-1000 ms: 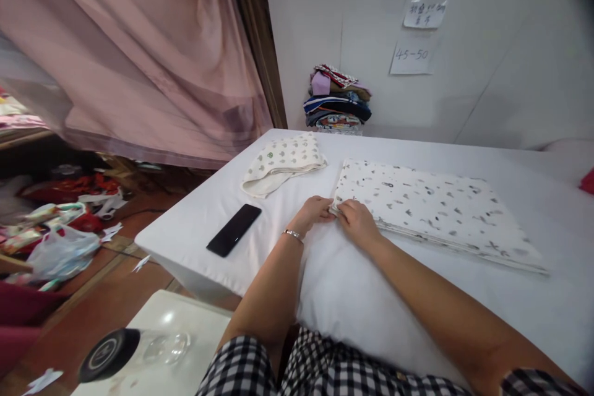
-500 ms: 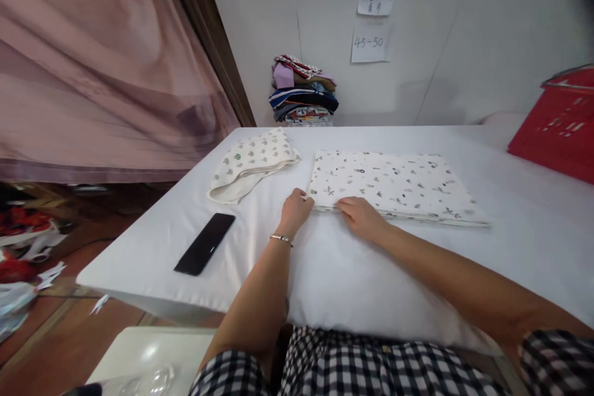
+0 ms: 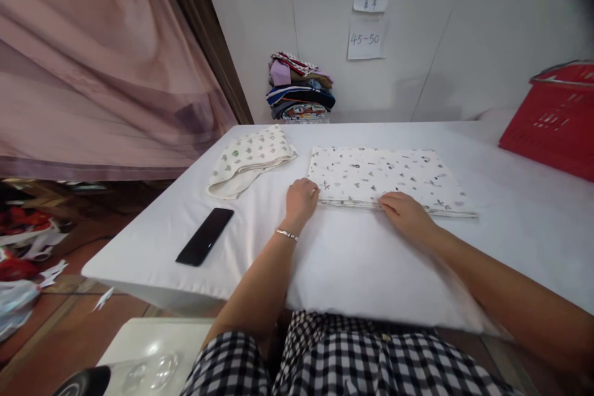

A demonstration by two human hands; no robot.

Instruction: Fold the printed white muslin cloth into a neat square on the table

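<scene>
Right hand point(image 3: 404, 213) had slid rightward along the near edge of the white, folded cloth with small grey-green plant prints point(image 3: 371, 172) since half a second earlier; left hand point(image 3: 301, 201) had kept to that cloth's near left corner.

Cloth lay flat in several layers on the white-covered table point(image 3: 352, 266), between near and far edges, long side roughly parallel to the near edge. Left fingers curled in at the corner, touching it; could not tell whether they pinched the layers. Right fingers close together, tips on the near fold about midway along; grip on the layers likewise could not be told. Silver-coloured bracelet point(image 3: 286, 234) on the left wrist.

Elsewhere on the table: cream cloth with grey-green tree-like prints point(image 3: 253, 158), loosely folded, toward the far left corner; black rectangular phone point(image 3: 204, 237) near the left edge, closer to the near left corner; red basket point(image 3: 552, 117) with openwork side, toward the far edge at right. Beyond the far edge, a stack of multicoloured folded fabrics point(image 3: 301, 90) stood by the pale wall point(image 3: 427, 6), left of two white paper sheets, the lower point(image 3: 365, 40) reading "45-50".
</scene>
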